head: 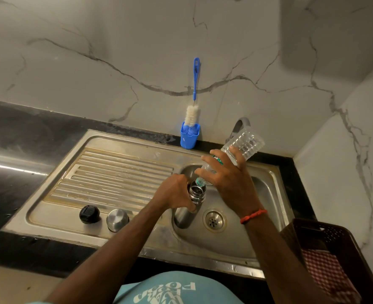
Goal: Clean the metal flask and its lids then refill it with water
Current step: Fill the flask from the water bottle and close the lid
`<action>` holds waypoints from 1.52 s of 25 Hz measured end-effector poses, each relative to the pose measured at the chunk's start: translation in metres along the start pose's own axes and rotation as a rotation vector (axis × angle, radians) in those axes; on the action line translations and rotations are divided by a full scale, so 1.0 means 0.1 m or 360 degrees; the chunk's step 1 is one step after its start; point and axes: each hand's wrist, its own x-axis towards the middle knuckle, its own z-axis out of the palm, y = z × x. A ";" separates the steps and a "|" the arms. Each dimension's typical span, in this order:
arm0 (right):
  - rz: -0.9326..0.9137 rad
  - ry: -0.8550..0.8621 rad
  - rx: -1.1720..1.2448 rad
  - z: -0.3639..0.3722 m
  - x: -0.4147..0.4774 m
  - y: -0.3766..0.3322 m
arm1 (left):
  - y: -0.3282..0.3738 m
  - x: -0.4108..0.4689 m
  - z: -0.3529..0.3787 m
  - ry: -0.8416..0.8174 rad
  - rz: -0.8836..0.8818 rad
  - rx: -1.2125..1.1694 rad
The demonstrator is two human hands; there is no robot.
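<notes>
Shirt [176,288] lowest; left hand [174,191] grips flask [188,212] in sink [266,187], right hand [229,178] tips bottle [244,143] into it; refilling seemingly underway, black lid [89,214] and steel lid [117,219] unfitted.

The plastic bottle [245,143] hides most of the tap [240,124]; the left hand [174,191] covers the flask [182,216] at its middle; the frame cuts the crate [325,230].

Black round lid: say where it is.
Head view, lower left: black round lid on the steel draining board, just left of the domed steel cap.
</notes>
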 end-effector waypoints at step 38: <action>0.1105 -0.0709 0.2875 0.60 -0.19 -1.18 | -0.38 -0.81 -1.03 0.0980 -0.0105 -0.0558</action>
